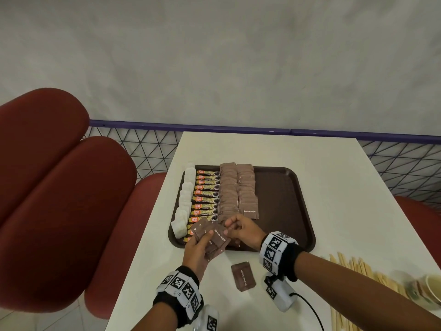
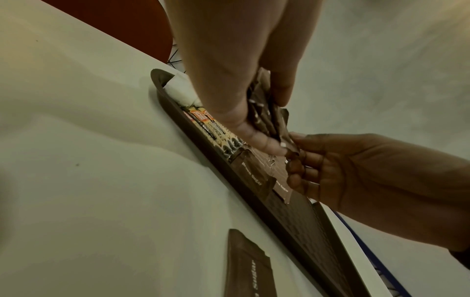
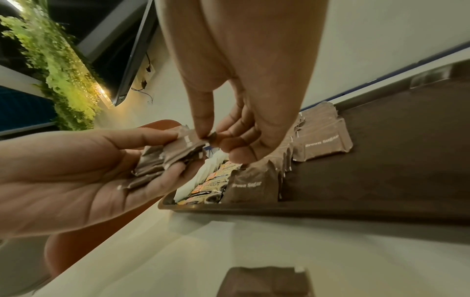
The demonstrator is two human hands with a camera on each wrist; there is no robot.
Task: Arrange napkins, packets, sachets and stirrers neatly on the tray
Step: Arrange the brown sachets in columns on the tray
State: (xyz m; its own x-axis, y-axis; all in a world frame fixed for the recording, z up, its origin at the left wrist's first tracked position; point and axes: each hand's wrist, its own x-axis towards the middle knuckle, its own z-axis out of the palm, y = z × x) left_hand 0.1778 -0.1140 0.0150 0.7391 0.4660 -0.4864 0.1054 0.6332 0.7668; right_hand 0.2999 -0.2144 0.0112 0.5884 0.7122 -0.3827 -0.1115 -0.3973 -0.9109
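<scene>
A dark brown tray [image 1: 286, 201] lies on the white table. From its left side it carries a row of white napkins [image 1: 185, 199], a column of coffee granule packets [image 1: 206, 194] and two columns of brown sugar sachets [image 1: 238, 187]. My left hand [image 1: 199, 247] holds a fanned stack of brown sugar sachets [image 1: 214, 237] over the tray's near left corner. The thumb and forefinger of my right hand [image 1: 238, 229] pinch the top sachet's corner [image 3: 201, 138]. One loose sachet [image 1: 243, 275] lies on the table in front of the tray.
Wooden stirrers [image 1: 358, 271] lie spread at the table's right near edge beside a paper cup [image 1: 433, 287]. Red padded seats [image 1: 59, 187] stand to the left. A wire mesh rail [image 1: 148, 144] runs behind the table. The tray's right half [image 1: 281, 187] is bare.
</scene>
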